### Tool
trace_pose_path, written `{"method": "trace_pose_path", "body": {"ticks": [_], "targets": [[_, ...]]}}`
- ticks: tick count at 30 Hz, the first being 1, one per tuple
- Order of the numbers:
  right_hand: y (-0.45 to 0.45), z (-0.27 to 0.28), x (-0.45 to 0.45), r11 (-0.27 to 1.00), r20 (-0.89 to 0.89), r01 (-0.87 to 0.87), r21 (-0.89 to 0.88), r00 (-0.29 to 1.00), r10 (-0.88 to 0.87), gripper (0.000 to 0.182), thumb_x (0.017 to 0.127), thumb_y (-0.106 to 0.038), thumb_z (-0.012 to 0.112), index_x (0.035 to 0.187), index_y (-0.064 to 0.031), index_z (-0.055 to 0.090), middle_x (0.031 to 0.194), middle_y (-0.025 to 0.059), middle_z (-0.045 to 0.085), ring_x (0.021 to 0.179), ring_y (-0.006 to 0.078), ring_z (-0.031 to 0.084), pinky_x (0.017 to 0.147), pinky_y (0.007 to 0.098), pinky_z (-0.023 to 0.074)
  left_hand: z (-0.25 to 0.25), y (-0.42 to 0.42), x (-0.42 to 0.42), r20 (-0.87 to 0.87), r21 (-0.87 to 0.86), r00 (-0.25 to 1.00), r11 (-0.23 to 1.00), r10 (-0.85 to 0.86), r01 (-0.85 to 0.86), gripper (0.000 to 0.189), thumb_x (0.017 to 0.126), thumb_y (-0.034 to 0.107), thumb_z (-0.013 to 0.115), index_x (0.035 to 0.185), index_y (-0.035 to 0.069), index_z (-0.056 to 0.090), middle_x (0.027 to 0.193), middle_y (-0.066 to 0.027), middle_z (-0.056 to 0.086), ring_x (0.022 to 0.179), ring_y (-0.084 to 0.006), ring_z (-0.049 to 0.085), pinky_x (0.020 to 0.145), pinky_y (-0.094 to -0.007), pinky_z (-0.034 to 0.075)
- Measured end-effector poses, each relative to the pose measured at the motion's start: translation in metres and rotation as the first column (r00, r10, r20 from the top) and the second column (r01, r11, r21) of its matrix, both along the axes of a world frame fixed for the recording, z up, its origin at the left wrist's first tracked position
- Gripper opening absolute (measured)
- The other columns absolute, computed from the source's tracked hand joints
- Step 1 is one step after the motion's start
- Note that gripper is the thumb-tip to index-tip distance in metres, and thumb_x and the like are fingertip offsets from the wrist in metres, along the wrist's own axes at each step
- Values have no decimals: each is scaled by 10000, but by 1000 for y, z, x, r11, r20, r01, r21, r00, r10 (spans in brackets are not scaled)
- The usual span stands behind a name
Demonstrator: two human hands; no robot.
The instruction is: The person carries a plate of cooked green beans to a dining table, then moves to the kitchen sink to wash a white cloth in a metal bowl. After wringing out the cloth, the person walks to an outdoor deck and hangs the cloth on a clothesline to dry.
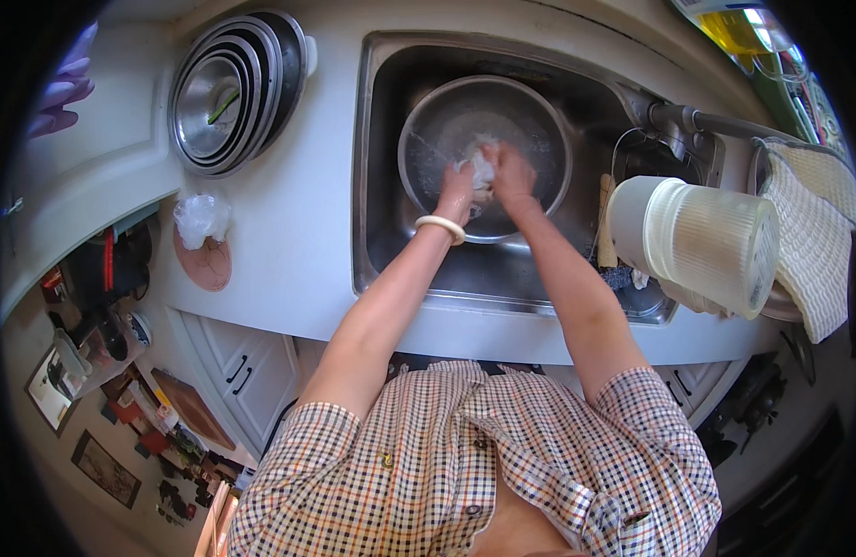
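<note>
A large stainless steel bowl (428,104) of water stands in the metal sink (470,278). Inside it, a wet, whitish, translucent bundle (482,170) is held between both of my hands; whether it is a plastic bag or cloth, I cannot tell. My left hand (458,186), with a pale bangle (440,229) at the wrist, grips its left side. My right hand (513,173) is closed on its right side. The fingertips are blurred and partly hidden by the bundle.
Nested metal bowls (209,104) stand on the counter at the left, near a crumpled plastic bag (202,217) on a pinkish round mat (209,268). The faucet (679,125) is at the sink's right corner. A ribbed translucent container (713,240) and a waffle-weave cloth (811,244) are at the right.
</note>
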State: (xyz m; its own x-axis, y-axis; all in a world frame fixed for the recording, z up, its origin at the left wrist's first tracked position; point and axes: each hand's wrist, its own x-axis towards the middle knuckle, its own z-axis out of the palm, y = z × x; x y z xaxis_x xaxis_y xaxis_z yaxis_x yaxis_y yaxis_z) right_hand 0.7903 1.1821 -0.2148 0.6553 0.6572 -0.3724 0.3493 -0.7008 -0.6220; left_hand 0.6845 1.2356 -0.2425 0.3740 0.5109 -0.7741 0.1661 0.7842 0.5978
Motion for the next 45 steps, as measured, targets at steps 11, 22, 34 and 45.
{"method": "trace_pose_path", "body": {"ticks": [11,22,34,45], "targets": [[-19,-30,-35,861,-289,344,374,926,-244,297,842,-217,574,1082,-43,560,1009,219,592,901,339,592,806,384,449,20,9,7,18,-148,999,989,30,-27,468,908,384,477,1269,112,356,1198,-126,466,1090,-262,487,862,-445,428],[-27,-43,-5,993,295,71,92,951,-95,403,825,-308,591,1185,-132,550,925,218,604,909,337,591,821,411,451,21,-2,-18,-236,-9,967,996,-91,91,489,922,383,440,1317,142,280,1299,-137,393,1176,-332,424,849,-516,433],[-17,-11,-3,999,40,-1,43,999,-1,308,858,-352,522,1047,-132,624,1010,193,600,987,345,570,827,427,452,9,-8,-10,-140,132,983,982,-116,135,425,903,349,472,1184,31,442,1091,-110,558,961,-249,569,799,-377,470],[-9,30,-54,941,-334,212,264,935,-117,285,844,-305,570,1035,-99,615,856,203,629,876,368,606,788,462,449,-52,4,-16,280,-412,910,894,307,-175,406,909,344,485,1191,53,470,1124,-118,520,968,-213,520,826,-298,435]]}}
